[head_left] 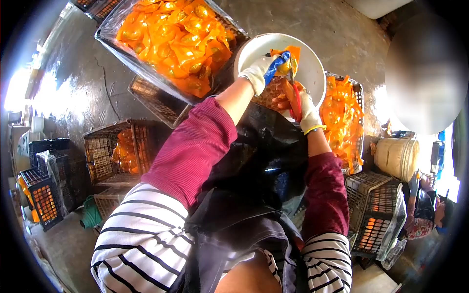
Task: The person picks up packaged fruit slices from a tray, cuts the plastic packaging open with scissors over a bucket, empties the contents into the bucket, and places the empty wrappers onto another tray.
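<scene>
Over a round white tub [320, 66], my left hand [261, 72], in a white glove with blue fingers, is closed on an orange packet [293, 54]. My right hand [304, 106], in a white glove with a yellow cuff, is wrapped round red-handled scissors [296, 101]. The blades point up at the packet's lower edge. Below them, brownish-orange contents [276, 95] lie in the tub, partly hidden by my hands.
A plastic-lined crate [141, 73] heaped with orange packets stands at the upper left. Another crate of orange packets [343, 122] is right of the tub. Brown crates [117, 151] [373, 195] flank me, and a pale bucket [396, 156] stands at right.
</scene>
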Tool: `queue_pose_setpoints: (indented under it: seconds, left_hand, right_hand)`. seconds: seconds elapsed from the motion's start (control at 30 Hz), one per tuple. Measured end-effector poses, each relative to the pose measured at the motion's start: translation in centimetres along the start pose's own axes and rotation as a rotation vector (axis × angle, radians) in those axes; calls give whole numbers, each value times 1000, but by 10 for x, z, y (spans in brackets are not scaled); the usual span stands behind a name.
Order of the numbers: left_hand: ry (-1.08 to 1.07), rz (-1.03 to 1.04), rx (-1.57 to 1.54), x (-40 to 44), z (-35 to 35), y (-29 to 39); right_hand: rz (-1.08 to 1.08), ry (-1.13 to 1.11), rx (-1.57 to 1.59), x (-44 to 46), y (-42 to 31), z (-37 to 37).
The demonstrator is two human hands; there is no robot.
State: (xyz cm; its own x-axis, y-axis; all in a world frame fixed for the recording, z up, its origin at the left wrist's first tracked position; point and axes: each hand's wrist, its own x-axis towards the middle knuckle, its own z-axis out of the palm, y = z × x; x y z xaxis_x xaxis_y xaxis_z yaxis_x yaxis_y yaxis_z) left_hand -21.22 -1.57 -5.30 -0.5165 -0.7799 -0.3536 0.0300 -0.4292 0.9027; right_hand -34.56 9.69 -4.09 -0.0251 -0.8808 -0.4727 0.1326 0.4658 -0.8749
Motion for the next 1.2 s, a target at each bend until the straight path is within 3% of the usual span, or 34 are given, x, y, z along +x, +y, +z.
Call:
queue_pose_setpoints:
  seconds: [0.07,0.17,0.37,0.43,0.5,0.57,0.67,0.7,0.77,1.0,1.1,1.2]
  left_hand:
    - [65,-90,397,-8,1,17]
    - [161,-10,437,3,0,4]
    - [204,9,806,16,-6,1]
    - [262,-89,466,10,-1,0]
    - [275,-101,349,13,-1,-4]
    - [252,-29,453,20,-5,-5]
    - [25,-136,-270,11,-5,-5]
    - [-173,-78,-638,-18,4,10]
    - [-171,-125,-724,-17,6,5]
    - [-212,-99,-418,3,-1,-8]
    - [52,-140,212,4,-2,5]
    - [-77,-26,457,-5,-5,15]
  right_hand:
    - [50,53,47,-4,-7,9]
    - [83,27,236,-2,-1,1]
    - [-40,105,-222,4,4,0]
    - [-6,103,-137,2,0,0]
    - [7,85,-68,1,0,-2]
    - [-3,48,-15,6,6,-8]
    - [-19,42,34,18,16,-16]
    - [-65,77,37,26,26,-22]
    - [-127,126,63,34,38,-28]
    - [-21,97,140,24,25,-20]
    - [-39,68,128,26,24,-25]
    - [-143,147,134,16,19,-20]
